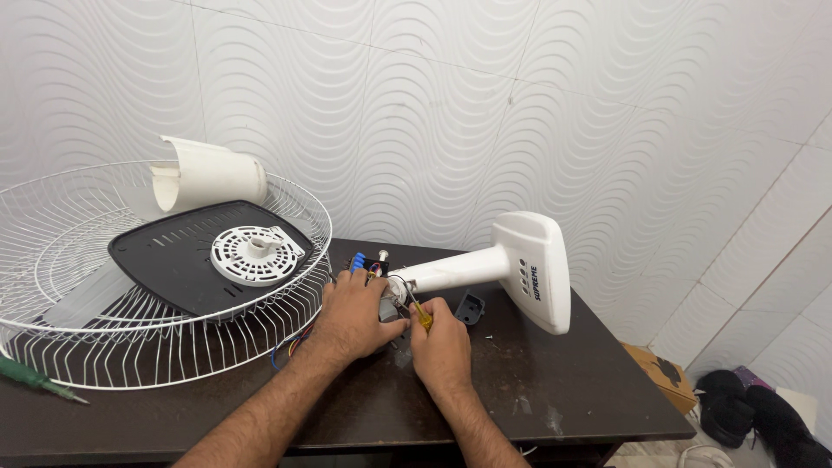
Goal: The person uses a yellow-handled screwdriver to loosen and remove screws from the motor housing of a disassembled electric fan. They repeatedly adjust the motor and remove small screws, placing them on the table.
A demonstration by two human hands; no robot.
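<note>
Head view: the fan motor (387, 305) at frame centre lies mostly hidden beneath the left hand (354, 314), whose fingers curl over it. Just right, the right hand (444, 345) clenches a yellow-handled screwdriver (419, 314), its tip obscured near the white fan stand (498, 267).

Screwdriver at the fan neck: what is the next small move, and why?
Probably seat the tip squarely before turning. The right hand holds the yellow-handled screwdriver angled up toward the end of the white fan stand, while the left hand steadies the wired parts there. The tip is hidden, so whether it is seated cannot be told.
</note>
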